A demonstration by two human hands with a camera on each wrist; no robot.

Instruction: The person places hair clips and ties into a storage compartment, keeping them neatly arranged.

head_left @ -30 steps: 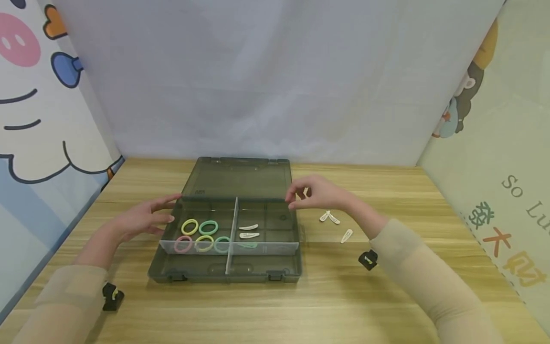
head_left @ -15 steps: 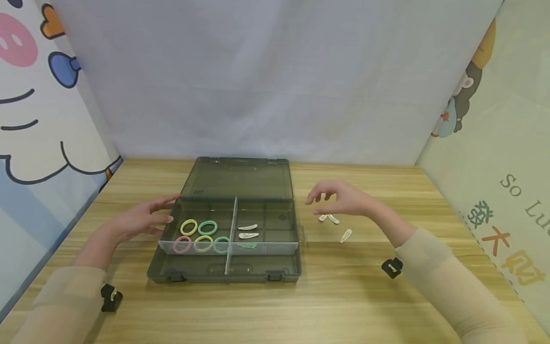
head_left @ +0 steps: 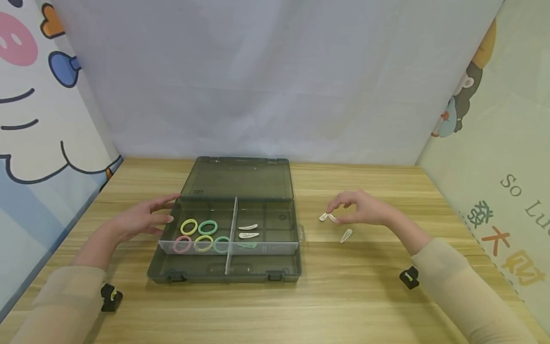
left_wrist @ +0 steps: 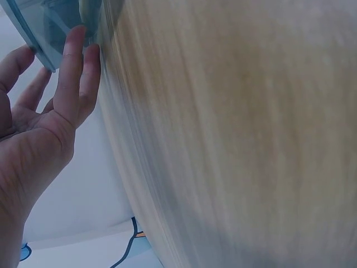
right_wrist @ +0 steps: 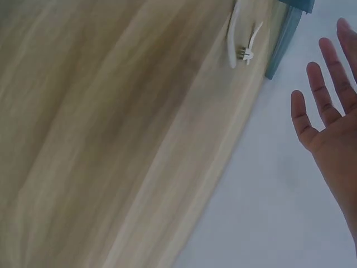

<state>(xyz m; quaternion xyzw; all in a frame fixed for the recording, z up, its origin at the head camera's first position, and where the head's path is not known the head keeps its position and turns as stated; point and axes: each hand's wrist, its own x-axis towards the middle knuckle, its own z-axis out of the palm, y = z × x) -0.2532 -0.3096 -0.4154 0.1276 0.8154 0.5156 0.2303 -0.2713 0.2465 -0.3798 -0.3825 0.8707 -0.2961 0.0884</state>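
Note:
A dark see-through organizer box (head_left: 219, 279) lies open on the table, its lid (head_left: 246, 177) folded back. My left hand (head_left: 136, 220) touches the box's left side with loosely extended fingers; the left wrist view shows the fingertips (left_wrist: 75, 34) at a box corner. Right of the box, my right hand (head_left: 367, 209) reaches down with thumb and forefinger apart around a white snap hair clip (head_left: 333, 218). A second white clip (head_left: 323, 217) lies against it, and another clip (head_left: 346, 236) lies nearer me. In the right wrist view the right hand's fingers (right_wrist: 319, 84) look spread.
In the box's left compartment are several hair ties, including a green one (head_left: 208, 221) and a pink one (head_left: 174, 245). Two white clips (head_left: 248, 235) and a green clip (head_left: 248, 245) lie right of the white divider (head_left: 235, 215). A cloth backdrop (head_left: 275, 95) stands behind the table.
My right hand has moved right from the box's right edge and come down at the pair of white hair clips. The left hand has stayed at the box's left side.

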